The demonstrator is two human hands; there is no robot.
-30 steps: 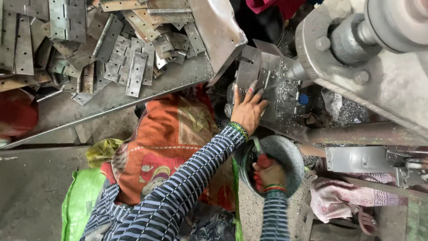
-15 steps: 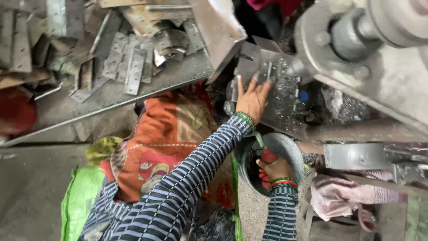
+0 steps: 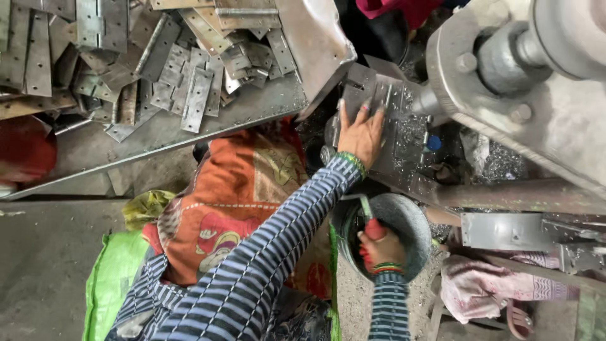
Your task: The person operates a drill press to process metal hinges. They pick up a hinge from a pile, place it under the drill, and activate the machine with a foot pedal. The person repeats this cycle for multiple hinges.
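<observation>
Since a second ago our left hand [image 3: 361,134] hasn't shifted: fingers spread flat on the metal plate [image 3: 379,104] under the press. Our right hand [image 3: 379,247], nearer us, grips a red-handled brush [image 3: 369,221] in the bowl [image 3: 413,221]; the plate lies up-left of it.

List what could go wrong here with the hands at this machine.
The left hand lies flat on a metal plate beside the machine's heavy head, so it might get pinched. Metal shavings nearby could cut it. The right hand grips a red-handled tool in the bowl, unwatched.
</observation>
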